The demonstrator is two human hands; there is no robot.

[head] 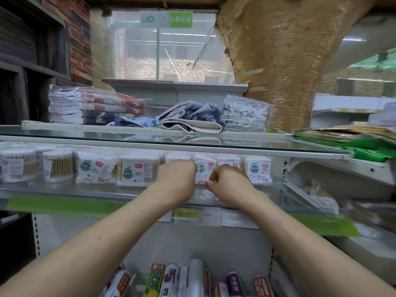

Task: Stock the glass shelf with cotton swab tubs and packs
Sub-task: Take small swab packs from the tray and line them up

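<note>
**Seating one pack in the row of swabs**

Both hands were deep in the glass shelf (64, 190), on either side of one cotton swab pack (203, 169) that stood in the middle of the row. The left hand (179, 179) lay against the pack's left edge with its knuckles toward the camera. Its fingers were hidden behind the hand, so I could not tell what they held. The right hand (230, 182) was curled, and its thumb and forefinger pinched the lower right edge of the pack, as far as the blur allowed me to see.

To do this step well, I judged that the pack should be pushed back until its face was level with the neighbouring packs (96, 168), label forward and upright. The thin wrapper would probably crumple under a hard squeeze, so a light grip at the edges seemed better. Something white (203, 194) lay flat on the glass just under the hands. It was too blurred to name.

At the left end of the shelf stood round tubs (57, 166) with wooden sticks inside. A green strip (64, 204) ran along the front edge. The upper glass shelf (85, 133) carried folded towels (96, 108), some of them wrapped in plastic. Below, packaged rolls (192, 279) stood side by side. Behind were a brick wall (79, 39), a thick woven column (289, 61) and a green sign (166, 19).
</note>
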